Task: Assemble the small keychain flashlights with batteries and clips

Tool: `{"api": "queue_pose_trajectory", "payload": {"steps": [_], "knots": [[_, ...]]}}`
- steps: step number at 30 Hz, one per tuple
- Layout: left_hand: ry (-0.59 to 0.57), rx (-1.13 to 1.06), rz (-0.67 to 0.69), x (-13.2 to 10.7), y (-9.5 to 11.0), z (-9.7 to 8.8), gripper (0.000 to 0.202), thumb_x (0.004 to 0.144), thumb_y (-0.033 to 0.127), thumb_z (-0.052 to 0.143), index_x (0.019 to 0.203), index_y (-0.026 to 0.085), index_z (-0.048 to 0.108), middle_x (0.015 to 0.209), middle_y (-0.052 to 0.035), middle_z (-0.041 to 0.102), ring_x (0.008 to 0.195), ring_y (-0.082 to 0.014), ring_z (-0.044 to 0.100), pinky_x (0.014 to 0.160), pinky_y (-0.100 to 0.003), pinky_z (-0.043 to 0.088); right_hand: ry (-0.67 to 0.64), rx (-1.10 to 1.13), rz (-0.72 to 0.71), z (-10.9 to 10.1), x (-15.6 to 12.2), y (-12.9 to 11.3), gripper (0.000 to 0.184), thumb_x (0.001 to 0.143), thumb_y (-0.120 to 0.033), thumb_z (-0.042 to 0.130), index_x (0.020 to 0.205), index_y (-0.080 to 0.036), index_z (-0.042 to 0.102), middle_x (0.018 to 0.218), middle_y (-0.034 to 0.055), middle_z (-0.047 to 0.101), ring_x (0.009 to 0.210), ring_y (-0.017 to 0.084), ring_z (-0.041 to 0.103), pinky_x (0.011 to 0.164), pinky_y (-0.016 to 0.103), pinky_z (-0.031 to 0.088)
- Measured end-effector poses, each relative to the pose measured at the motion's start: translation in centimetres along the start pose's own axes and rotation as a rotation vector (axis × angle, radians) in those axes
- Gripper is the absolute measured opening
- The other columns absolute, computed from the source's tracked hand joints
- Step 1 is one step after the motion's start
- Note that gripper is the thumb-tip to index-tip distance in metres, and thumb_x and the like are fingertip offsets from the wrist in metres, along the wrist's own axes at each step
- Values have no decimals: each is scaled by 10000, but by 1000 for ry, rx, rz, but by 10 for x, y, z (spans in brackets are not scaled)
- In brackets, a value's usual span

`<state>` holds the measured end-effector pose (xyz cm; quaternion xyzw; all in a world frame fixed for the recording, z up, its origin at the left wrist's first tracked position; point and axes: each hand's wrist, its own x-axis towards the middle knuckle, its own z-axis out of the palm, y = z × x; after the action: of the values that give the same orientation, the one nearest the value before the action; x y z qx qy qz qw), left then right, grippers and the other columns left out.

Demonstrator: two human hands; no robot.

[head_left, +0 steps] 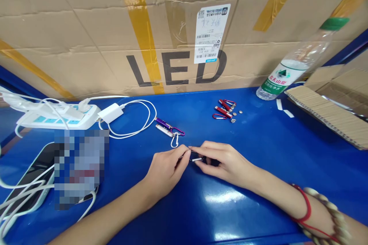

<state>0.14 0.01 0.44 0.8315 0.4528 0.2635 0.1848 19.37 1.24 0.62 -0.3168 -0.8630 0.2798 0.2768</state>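
My left hand (166, 166) and my right hand (225, 160) meet above the blue table, fingertips pinched. Between them is a small black keychain flashlight (197, 158), mostly hidden by my fingers; a dark clip and a bright metal bit show. Just beyond my left hand lie a purple keychain flashlight (163, 123) and a silver keychain flashlight (164, 130), each with a carabiner. Farther right rest two red keychain flashlights (223, 111) with red carabiners. Small round button cells (240, 112) lie beside them.
A large cardboard box (94, 26) marked LED stands along the back. On the left are a white power strip (60, 118), a charger (110, 113), cables and a phone (31, 178). A water bottle (287, 72) and an open carton (330, 111) stand at the right.
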Motion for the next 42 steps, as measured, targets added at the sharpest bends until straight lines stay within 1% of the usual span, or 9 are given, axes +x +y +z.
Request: {"api": "queue_pose_trajectory", "payload": {"steps": [6,11,15,20,24,28,35,40,42], "knots": [[-37,84,31,-3,0,1,262,939,261,298,791,193,503,633,25,603,524,-104,557,525,-194,350,-92,-75,16,-1,1,-7,285,884,-248,467,1113,-130,588,687,-1,511,578,98,488,554,213,419],[-56,75,-18,-3,0,2,264,938,277,289,801,202,501,595,34,575,483,-107,532,499,-196,335,-82,-250,-28,-1,3,-11,273,904,-247,413,995,-82,611,646,6,495,553,116,453,536,240,394],[-70,-67,-116,-2,2,-2,221,934,275,282,849,212,476,610,43,538,508,-110,516,525,-203,344,-48,-234,-21,-1,3,-10,251,909,-239,406,939,-101,613,644,3,488,556,111,451,532,228,389],[2,-275,-272,2,3,-6,217,944,296,241,937,212,441,565,61,416,482,-111,432,519,-218,335,6,-196,75,-4,1,-4,257,921,-271,407,1042,-132,585,719,15,530,616,106,510,579,205,425],[44,-324,-247,3,4,-5,143,923,262,316,958,201,440,686,27,469,561,-112,438,559,-226,368,18,-395,148,-7,3,1,311,912,-273,426,1153,-133,562,795,50,604,713,153,571,638,257,470],[22,-299,-196,3,3,-2,188,916,205,332,1062,202,451,821,-21,531,712,-138,514,686,-263,429,-29,-483,187,-7,3,4,306,900,-269,438,1141,-149,585,867,74,630,807,196,590,694,325,502],[65,-299,-65,-2,-1,4,137,912,187,389,1024,224,460,1003,-52,601,1000,-188,536,869,-364,425,185,-184,153,0,2,-2,282,794,-263,602,1070,-208,619,1032,68,595,935,186,556,795,339,505],[141,-235,64,-4,1,3,60,897,204,465,953,222,475,893,-32,661,961,-189,569,827,-336,443,168,110,233,9,5,-14,275,813,-310,585,1060,-192,613,814,18,653,569,83,560,513,199,483],[168,-203,106,-3,2,1,53,900,218,476,948,222,497,868,-22,672,893,-173,594,791,-309,453,163,167,220,11,4,-16,278,811,-288,579,1064,-175,599,800,12,653,524,67,540,471,177,464]]}}
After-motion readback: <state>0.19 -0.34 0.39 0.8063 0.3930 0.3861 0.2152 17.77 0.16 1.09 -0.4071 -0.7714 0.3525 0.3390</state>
